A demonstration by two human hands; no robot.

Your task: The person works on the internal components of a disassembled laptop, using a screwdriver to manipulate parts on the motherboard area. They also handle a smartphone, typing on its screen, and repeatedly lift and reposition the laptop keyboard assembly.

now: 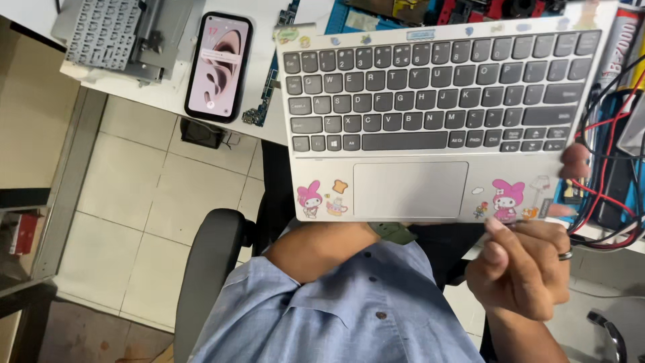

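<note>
A silver laptop keyboard deck [410, 188] with dark keys, a grey touchpad and pink cartoon stickers is held flat over my lap. My left forearm, with a green watch strap, runs under it, so my left hand is mostly hidden. Fingertips [575, 161] that seem to be that hand's curl up at the deck's right edge. My right hand [527, 269], with a ring on one finger, pinches the deck's lower right corner near a pink sticker.
A smartphone [218, 66] with a lit pink screen lies on the white bench [168, 94] at the upper left. Beside it are a grey keyboard part [107, 33] and a circuit board [265, 101]. Red and black wires [605, 134] hang at the right. A black chair armrest [208, 269] is below left.
</note>
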